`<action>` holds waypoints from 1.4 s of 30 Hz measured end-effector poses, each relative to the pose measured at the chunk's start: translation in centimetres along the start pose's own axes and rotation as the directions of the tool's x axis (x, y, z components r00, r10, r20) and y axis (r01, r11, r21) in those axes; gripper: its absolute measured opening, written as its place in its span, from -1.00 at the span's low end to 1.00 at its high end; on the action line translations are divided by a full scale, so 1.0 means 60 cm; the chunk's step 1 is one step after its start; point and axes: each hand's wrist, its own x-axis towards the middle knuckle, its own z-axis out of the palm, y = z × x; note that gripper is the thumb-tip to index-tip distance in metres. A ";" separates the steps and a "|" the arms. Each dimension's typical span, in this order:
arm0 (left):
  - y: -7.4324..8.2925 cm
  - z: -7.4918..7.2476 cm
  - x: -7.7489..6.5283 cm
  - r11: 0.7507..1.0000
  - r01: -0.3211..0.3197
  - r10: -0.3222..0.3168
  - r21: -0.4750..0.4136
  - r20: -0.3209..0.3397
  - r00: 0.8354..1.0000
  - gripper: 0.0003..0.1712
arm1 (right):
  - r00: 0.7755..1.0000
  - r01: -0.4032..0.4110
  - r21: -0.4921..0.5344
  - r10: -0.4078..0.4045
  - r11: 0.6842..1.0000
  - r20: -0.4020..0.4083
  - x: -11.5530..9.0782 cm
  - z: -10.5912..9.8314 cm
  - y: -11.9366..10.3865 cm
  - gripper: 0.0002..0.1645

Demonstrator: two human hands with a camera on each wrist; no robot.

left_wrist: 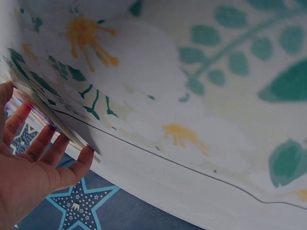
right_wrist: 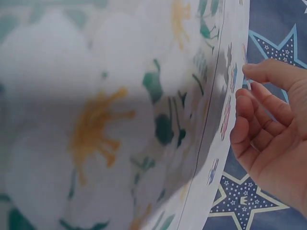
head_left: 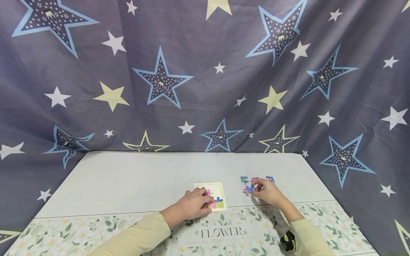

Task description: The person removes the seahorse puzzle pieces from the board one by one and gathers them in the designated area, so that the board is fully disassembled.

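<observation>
A square puzzle tray [head_left: 224, 199] with a pale border lies on the white part of the table, partly filled with coloured pieces. My left hand [head_left: 193, 204] rests over its left side, fingers spread across the pieces and hiding some of them. In the left wrist view those fingertips [left_wrist: 86, 155] lie along the tray's edge [left_wrist: 72, 134]. To the right, my right hand [head_left: 268, 192] pinches a blue and pink puzzle piece [head_left: 248, 190] between thumb and index finger. Its other fingers are curled in, as the right wrist view shows.
Loose puzzle pieces lie just beyond the right hand, among them a blue-green one [head_left: 244, 179] and a purple one [head_left: 270, 178]. A flower-print cloth [head_left: 221, 231] covers the table's near part. Behind the table hangs a star-patterned curtain [head_left: 198, 117].
</observation>
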 end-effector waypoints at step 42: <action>0.002 -0.002 0.000 1.000 0.002 -0.002 0.004 -0.001 1.000 -0.57 | 0.985 -0.157 0.048 0.160 0.986 -0.069 -0.031 -0.058 0.079 -0.55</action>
